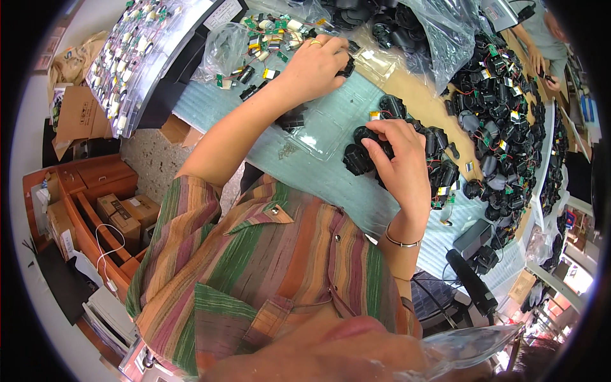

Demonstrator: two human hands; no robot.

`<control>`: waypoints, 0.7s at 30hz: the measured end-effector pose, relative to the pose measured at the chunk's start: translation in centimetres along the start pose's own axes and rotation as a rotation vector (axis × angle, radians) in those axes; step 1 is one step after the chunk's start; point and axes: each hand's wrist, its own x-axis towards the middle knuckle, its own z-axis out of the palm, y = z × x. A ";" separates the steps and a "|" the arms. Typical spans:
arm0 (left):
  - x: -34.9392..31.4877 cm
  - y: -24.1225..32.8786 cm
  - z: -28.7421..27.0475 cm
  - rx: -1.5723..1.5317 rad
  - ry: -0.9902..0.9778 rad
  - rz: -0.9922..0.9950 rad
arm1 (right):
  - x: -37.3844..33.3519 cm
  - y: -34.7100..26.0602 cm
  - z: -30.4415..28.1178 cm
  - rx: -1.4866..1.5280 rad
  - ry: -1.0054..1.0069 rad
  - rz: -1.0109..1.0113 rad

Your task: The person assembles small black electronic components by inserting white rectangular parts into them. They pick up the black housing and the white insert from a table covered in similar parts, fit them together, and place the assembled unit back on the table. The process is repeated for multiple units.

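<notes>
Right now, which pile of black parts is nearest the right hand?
The small pile partly beneath the right hand. The large pile lies farther right; the far pile lies ahead, beside the clear bag.

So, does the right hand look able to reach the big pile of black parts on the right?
Probably yes: the pile lies to the right of the right hand, and only low loose parts and brown table seem to be between them.
</notes>
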 end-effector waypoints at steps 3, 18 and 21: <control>-0.4 -0.8 -0.6 -0.519 0.137 -0.067 | 0.5 0.1 0.3 0.041 -0.010 -0.007; -10.2 -5.8 -9.9 -1.961 0.836 -0.610 | 14.3 -1.1 6.4 -0.071 -0.245 -0.210; -11.3 -5.1 -9.6 -1.791 0.856 -0.719 | 16.7 -2.2 9.8 -0.172 -0.176 -0.188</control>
